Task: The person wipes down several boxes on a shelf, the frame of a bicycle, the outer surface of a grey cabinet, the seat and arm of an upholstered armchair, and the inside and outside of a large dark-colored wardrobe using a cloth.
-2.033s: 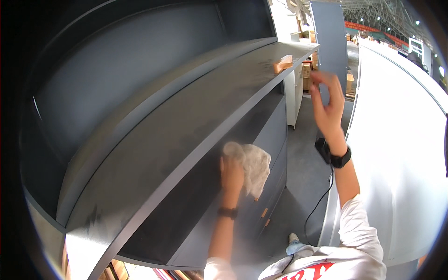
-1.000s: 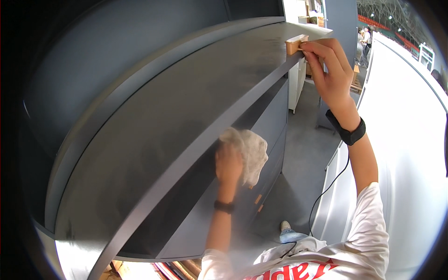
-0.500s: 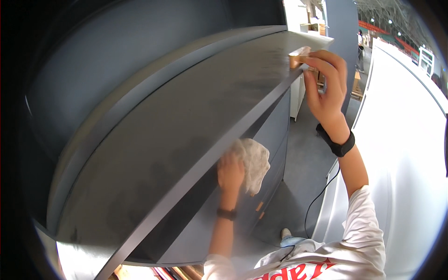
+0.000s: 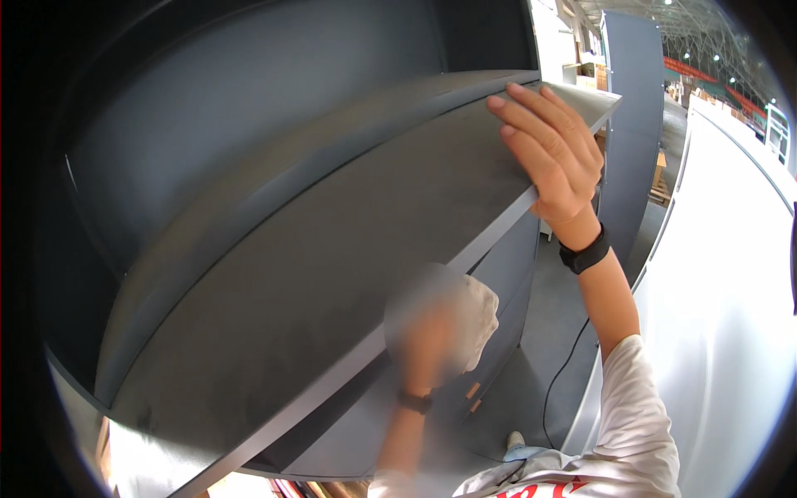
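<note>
A dark grey panel-like surface (image 4: 349,228) with a lighter front edge stretches diagonally across the view. At its front edge is my left hand (image 4: 427,336), smeared by motion, with a whitish cloth (image 4: 480,324) bunched in it. The cloth hangs past the edge on the right side of the hand. My right hand (image 4: 554,149), with a black band on its wrist, lies over the far right end of the surface. Its fingers are stretched out and slightly apart, and nothing shows in them.
A raised rounded ledge (image 4: 290,178) runs along the back of the surface, below a dark recess. Grey fronts with small orange-brown tabs (image 4: 473,390) are below. A white panel (image 4: 739,315) stands to my right, and a black cable (image 4: 558,373) trails on the floor.
My right hand has gone from pinching a small copper-coloured piece at the edge to lying open on the surface; that piece is out of sight. My left hand moved slightly right with the cloth.
</note>
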The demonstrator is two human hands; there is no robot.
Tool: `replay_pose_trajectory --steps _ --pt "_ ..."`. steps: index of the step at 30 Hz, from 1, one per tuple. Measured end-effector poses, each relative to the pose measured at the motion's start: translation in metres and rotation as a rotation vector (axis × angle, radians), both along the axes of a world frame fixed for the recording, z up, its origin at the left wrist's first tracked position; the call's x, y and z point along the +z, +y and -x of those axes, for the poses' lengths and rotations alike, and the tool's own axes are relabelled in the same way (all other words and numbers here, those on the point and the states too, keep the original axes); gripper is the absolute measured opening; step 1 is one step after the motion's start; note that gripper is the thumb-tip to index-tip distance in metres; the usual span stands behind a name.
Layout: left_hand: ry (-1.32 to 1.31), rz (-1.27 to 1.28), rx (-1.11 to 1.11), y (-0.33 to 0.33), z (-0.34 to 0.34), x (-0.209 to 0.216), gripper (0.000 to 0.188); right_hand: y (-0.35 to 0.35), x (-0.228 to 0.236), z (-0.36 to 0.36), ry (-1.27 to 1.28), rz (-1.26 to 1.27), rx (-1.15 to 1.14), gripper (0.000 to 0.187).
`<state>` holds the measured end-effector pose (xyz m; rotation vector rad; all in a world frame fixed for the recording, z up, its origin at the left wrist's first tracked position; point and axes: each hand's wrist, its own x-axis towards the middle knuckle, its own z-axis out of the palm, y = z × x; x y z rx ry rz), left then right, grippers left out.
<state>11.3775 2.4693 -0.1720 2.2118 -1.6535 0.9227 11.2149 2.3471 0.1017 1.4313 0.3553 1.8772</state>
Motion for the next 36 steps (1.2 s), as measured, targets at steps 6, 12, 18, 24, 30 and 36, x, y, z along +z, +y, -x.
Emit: replay_pose_trajectory --steps 6,12,18,24,30,36 --pt "-0.096 0.058 -0.051 -0.002 0.014 0.015 0.041 0.0 -0.006 0.003 0.053 -0.01 0.024 0.011" --pt "-0.029 0.06 -0.04 0.002 0.011 0.011 0.039 0.001 -0.009 -0.003 -0.016 -0.014 0.043 0.013" --pt "-0.269 -0.018 0.032 0.006 0.018 0.033 0.037 0.003 -0.006 -0.004 -0.067 0.01 0.049 0.015" --pt "-0.06 0.006 -0.024 0.002 0.015 0.016 0.029 0.002 -0.01 -0.004 -0.023 -0.023 0.033 0.017" --pt "0.24 0.028 -0.018 0.011 0.005 0.006 0.021 0.004 -0.011 0.001 0.097 -0.051 0.001 0.019" --pt "0.293 0.292 -0.08 -0.016 0.0 -0.005 0.021 0.003 -0.009 0.006 0.064 -0.067 0.0 0.017"
